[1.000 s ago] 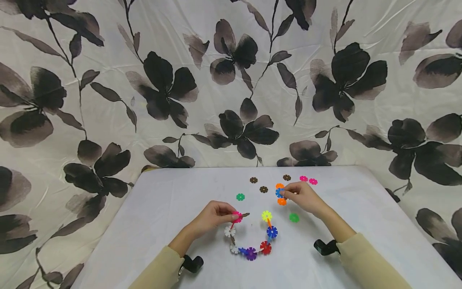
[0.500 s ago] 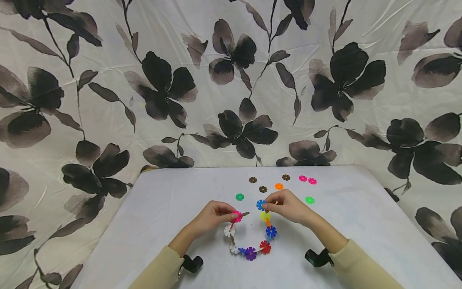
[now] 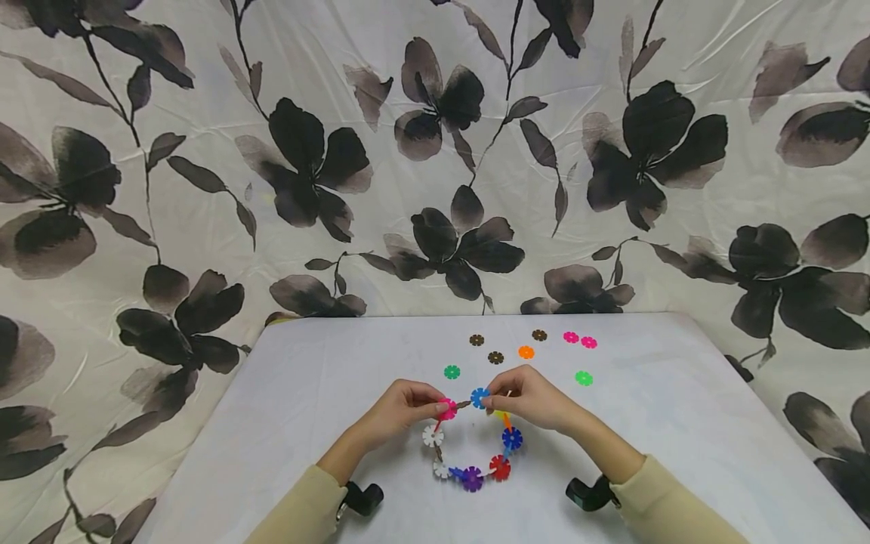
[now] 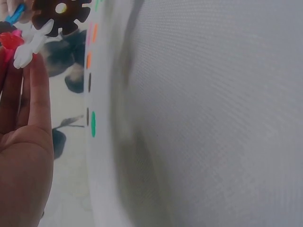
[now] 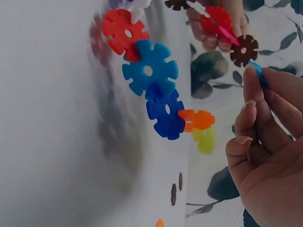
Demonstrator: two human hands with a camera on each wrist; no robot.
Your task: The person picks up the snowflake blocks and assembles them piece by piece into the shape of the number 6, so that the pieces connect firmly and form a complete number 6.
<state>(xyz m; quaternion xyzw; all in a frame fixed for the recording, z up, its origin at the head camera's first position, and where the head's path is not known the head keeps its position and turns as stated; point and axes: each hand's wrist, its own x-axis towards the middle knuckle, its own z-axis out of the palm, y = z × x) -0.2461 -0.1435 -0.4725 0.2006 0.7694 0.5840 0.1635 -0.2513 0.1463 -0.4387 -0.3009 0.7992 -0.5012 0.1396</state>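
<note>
A chain of slotted flower-shaped plastic discs curves over the white table (image 3: 306, 431). My left hand (image 3: 408, 402) pinches the pink disc (image 3: 447, 409) at one end; a brown disc (image 5: 245, 50) is joined to it. My right hand (image 3: 533, 397) pinches a light blue disc (image 3: 479, 398) at the brown disc's edge. In the right wrist view the two discs meet, but I cannot tell if they are slotted together. The chain's other end, a yellow disc (image 5: 204, 140) beside an orange one (image 5: 196, 120), lies partly behind the right hand. A purple disc (image 3: 472, 478) sits at the near bend.
Loose discs lie farther back: teal green (image 3: 451, 372), bright green (image 3: 584, 378), orange (image 3: 526, 352), pink (image 3: 571, 338) and several brown ones (image 3: 495, 357). Behind the table hangs a flower-printed cloth (image 3: 435, 166). A black wrist camera (image 3: 363, 499) sits under the left forearm.
My right hand has brought the light blue disc left and nearer, up to the brown disc. The bright green disc now lies farther back and right. The left hand stays in place.
</note>
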